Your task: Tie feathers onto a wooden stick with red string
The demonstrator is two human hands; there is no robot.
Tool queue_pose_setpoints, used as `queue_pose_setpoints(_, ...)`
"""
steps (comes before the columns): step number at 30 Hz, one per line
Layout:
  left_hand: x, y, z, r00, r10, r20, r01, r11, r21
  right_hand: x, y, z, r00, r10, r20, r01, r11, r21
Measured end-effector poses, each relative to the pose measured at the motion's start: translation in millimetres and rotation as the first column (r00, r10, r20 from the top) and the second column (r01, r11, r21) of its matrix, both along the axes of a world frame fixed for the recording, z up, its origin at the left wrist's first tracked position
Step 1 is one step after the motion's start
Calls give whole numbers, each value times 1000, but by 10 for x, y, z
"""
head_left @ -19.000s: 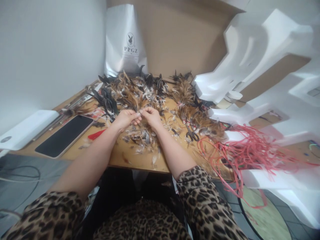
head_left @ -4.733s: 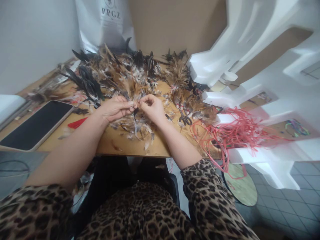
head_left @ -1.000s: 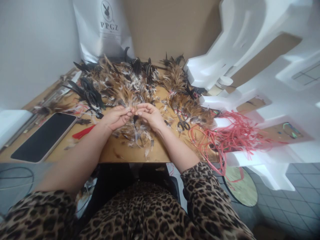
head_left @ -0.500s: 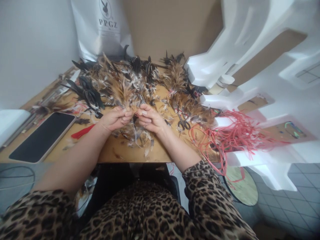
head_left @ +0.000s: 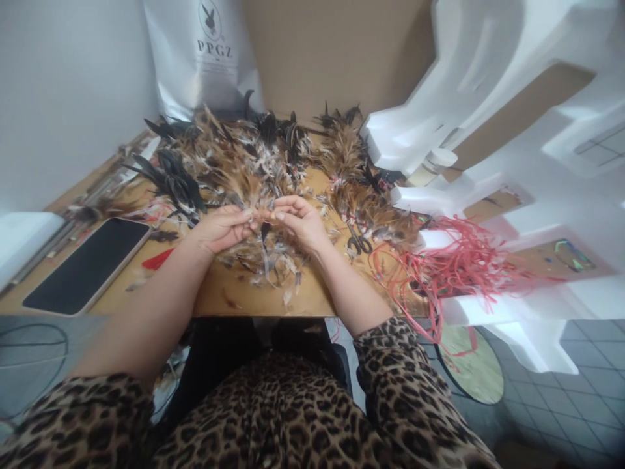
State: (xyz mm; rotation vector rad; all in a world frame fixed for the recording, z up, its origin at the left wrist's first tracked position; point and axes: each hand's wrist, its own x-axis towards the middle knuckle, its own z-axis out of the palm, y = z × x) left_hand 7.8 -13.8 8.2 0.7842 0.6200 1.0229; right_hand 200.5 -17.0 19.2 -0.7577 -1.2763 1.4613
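Note:
My left hand is closed in a pinch on the base of a bundle of brown feathers, whose tips fan out away from me. Close beside it, my right hand pinches something thin and reddish at the bundle's base, too small to make out clearly. Loose feathers and fluff lie below the hands. Behind them spreads a heap of brown, white and black feathers. Black scissors rest to the right, beside more brown feather bunches.
A phone lies at the left of the wooden table. Red strings tangle over white foam pieces at the right. A silvery bag stands behind the feathers. A small jar sits by the foam.
My right hand has turned and shifted slightly right, its fingertips a little farther from my left hand's. My left hand still pinches the bundle. The view has shifted slightly.

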Motion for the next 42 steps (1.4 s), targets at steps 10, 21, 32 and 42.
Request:
queue_pose_setpoints(10, 87, 34, -72, 998, -46, -49, 41, 994, -103, -14, -14, -12, 995, -10, 100, -1, 993, 116)
queue_pose_setpoints(21, 100, 8, -43, 998, -22, -53, 17, 996, -92, -17, -22, 9, 999, -13, 49, 11, 998, 56)
queue_pose_setpoints(32, 135, -31, 34, 990, 4, 139, 8, 996, -84, -20, -35, 49, 955, 255, -155, -279, 946, -165)
queue_pose_setpoints(42, 155, -62, 37, 978, -62, 199, 80, 994, -79, 7, -34, 59, 928, 316, -197, -349, 923, -162)
